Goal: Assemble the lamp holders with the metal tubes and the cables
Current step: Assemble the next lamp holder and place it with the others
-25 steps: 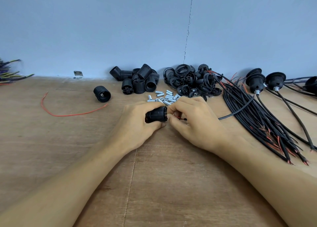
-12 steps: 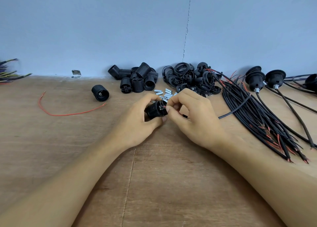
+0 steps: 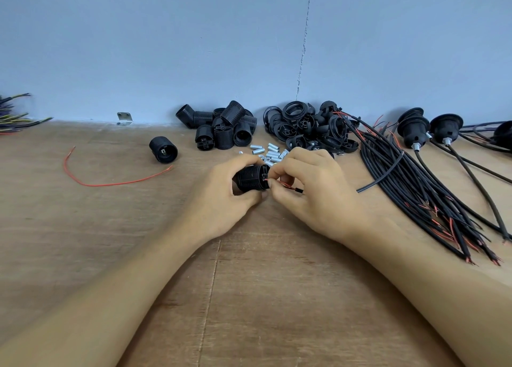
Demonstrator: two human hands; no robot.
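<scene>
A pale blue wall (image 3: 166,48) stood behind the wooden table (image 3: 249,297) I worked at. At the far left edge a bunch of yellow and dark wires (image 3: 16,116) poked into view. A loose red wire (image 3: 110,182) lay curved on the wood, and beside its right end 1 black lamp holder (image 3: 163,149) lay alone on its side. A small metal bracket (image 3: 124,118) sat where the table met the wall. Further right, a pile of black threaded holders (image 3: 221,128) rested against the wall.

My left hand (image 3: 221,200) was closed around a ribbed black lamp holder (image 3: 250,177), held on its side just above the table, its end facing right. Just behind it lay a scatter of short metal tubes (image 3: 270,153). My right hand (image 3: 313,192) pinched the thin red ends of a black cable (image 3: 382,178) at the holder's end, thumb and forefinger tight together on the wire. That cable ran off to the right across a large bundle of black cables (image 3: 415,189) with red stripped tips. Behind my right hand sat a heap of black rings and caps (image 3: 307,125). At the far right, 2 finished holders (image 3: 429,128) stood with cables trailing from them.
</scene>
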